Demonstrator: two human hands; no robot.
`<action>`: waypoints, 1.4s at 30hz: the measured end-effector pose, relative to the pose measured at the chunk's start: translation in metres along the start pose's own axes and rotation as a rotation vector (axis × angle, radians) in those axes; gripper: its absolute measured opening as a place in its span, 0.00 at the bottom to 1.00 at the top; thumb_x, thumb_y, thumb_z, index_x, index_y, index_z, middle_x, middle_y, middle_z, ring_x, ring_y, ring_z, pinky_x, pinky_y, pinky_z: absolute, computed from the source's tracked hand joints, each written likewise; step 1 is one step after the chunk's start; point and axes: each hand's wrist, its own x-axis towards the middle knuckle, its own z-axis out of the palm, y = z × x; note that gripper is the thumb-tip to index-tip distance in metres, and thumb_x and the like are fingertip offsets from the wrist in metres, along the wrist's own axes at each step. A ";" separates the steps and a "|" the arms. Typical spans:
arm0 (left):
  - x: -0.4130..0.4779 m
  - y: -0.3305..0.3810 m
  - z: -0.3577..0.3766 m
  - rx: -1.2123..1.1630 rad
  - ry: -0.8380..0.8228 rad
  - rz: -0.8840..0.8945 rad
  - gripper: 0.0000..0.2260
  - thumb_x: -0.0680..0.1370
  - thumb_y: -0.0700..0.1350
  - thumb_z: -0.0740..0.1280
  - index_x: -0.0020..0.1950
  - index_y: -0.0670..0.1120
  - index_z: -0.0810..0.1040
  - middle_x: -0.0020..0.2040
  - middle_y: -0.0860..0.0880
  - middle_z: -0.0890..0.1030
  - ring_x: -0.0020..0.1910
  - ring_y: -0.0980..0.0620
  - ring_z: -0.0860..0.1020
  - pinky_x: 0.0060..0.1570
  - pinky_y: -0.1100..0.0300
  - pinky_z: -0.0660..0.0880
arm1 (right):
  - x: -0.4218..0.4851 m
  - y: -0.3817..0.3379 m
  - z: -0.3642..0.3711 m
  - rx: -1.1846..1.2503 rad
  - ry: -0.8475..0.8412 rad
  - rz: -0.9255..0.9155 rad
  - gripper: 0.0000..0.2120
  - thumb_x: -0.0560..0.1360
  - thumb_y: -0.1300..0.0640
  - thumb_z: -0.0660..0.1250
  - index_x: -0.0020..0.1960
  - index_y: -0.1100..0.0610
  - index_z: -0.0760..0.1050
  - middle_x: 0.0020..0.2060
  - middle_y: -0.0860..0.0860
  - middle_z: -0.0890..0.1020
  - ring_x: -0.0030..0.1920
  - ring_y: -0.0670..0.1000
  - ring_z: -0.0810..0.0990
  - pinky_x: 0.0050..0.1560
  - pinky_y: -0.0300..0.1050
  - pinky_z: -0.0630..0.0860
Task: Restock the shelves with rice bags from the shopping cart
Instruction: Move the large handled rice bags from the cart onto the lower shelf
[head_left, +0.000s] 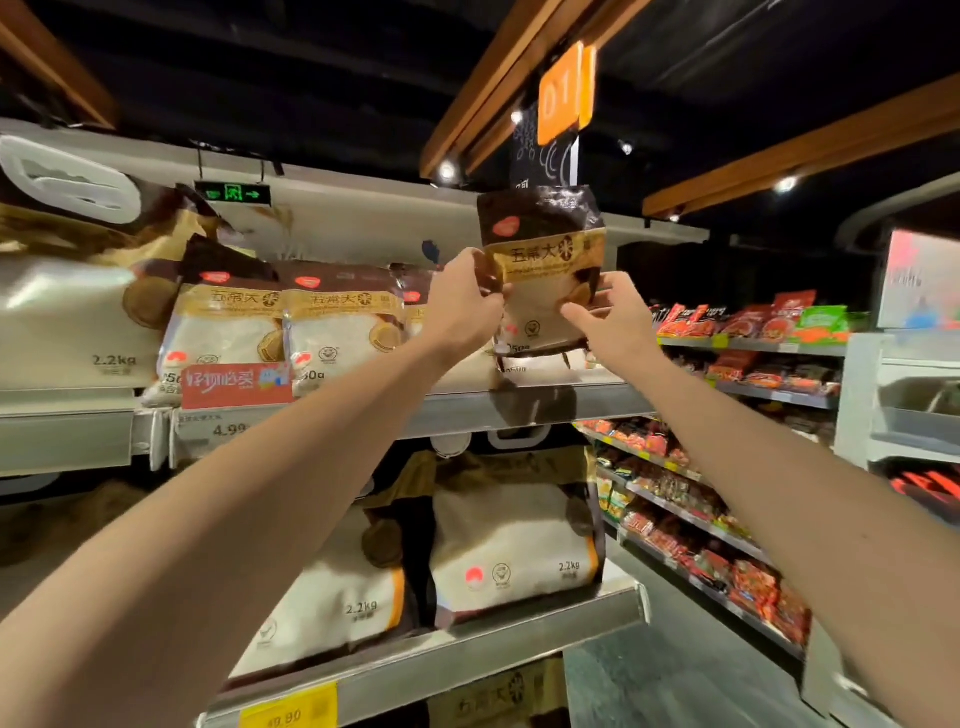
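We hold a small rice bag (545, 270) upright at centre frame, above the right end of the upper shelf (467, 408).
Our left hand (462, 301) and right hand (608, 312) pinch its sides. Matching bags (337, 322) stand in a row to its left. Large 2.2kg bags (514, 540) sit below, and red packets (748, 322) line the right.

an orange aisle sign (563, 91) marked 01 hangs beside wooden beams (519, 67) under a dark ceiling, with small spotlights (447, 170) glowing nearby. a green exit sign (234, 193) hangs to the left. a red promo card (236, 384) with white lettering stands just above a price tag (228, 428) reading 4.99; a yellow label (291, 712) sits at the bottom edge. red snack packets (748, 322) crowd the right side in several rows, above a grey floor (675, 675).
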 end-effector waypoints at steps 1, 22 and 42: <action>0.003 -0.001 0.008 0.011 -0.024 -0.019 0.09 0.79 0.39 0.67 0.59 0.43 0.75 0.54 0.48 0.80 0.53 0.51 0.77 0.54 0.58 0.76 | 0.002 0.008 -0.003 -0.015 -0.013 0.027 0.16 0.76 0.54 0.70 0.59 0.56 0.69 0.48 0.48 0.77 0.51 0.51 0.78 0.52 0.47 0.77; 0.016 -0.050 0.027 0.736 -0.372 0.193 0.21 0.83 0.57 0.58 0.74 0.53 0.68 0.75 0.49 0.69 0.73 0.46 0.65 0.72 0.47 0.62 | -0.001 0.040 0.016 -0.452 -0.458 -0.125 0.26 0.84 0.45 0.52 0.80 0.50 0.52 0.79 0.51 0.50 0.77 0.54 0.57 0.75 0.54 0.57; -0.042 -0.065 -0.037 0.687 -0.195 0.401 0.13 0.82 0.50 0.59 0.59 0.47 0.80 0.60 0.49 0.80 0.59 0.48 0.74 0.61 0.52 0.71 | -0.045 -0.003 0.030 -0.334 -0.095 -0.008 0.17 0.81 0.54 0.60 0.69 0.55 0.73 0.65 0.52 0.76 0.65 0.53 0.74 0.65 0.50 0.70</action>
